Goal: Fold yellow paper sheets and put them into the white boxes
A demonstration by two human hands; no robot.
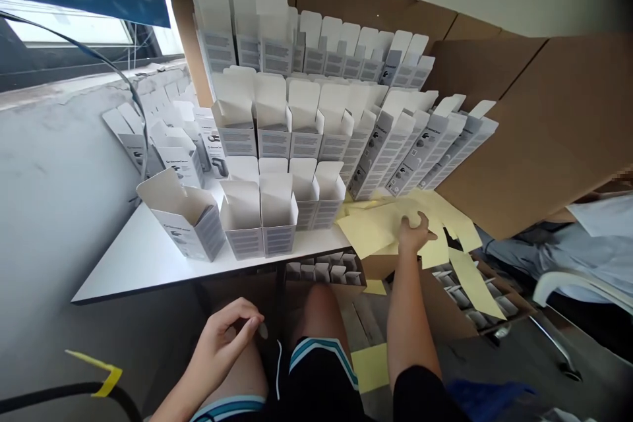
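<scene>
My left hand [231, 337] hovers over my lap, thumb and forefinger pinched together. A small pale round disc [264, 330], perhaps a clear sticker, shows at those fingertips. To the right, my right hand [416, 235] reaches over a loose heap of yellow paper sheets [366, 232], fingers spread and curved, with nothing visible in its grasp. Whether its fingertips touch the sheets, I cannot tell. Nearest on the white table [133, 264] stand open-topped white and grey cartons, among them a front-left carton [190, 227] and a front-middle carton [278, 231], flaps raised.
Several rows of open cartons [304, 125] rise in tiers behind, against brown cardboard [489, 132]. Below the table edge are a box of small cartons [324, 270] and a second filled box [475, 297]. A white chair [568, 283] and another person's grey clothing [524, 254] are at right.
</scene>
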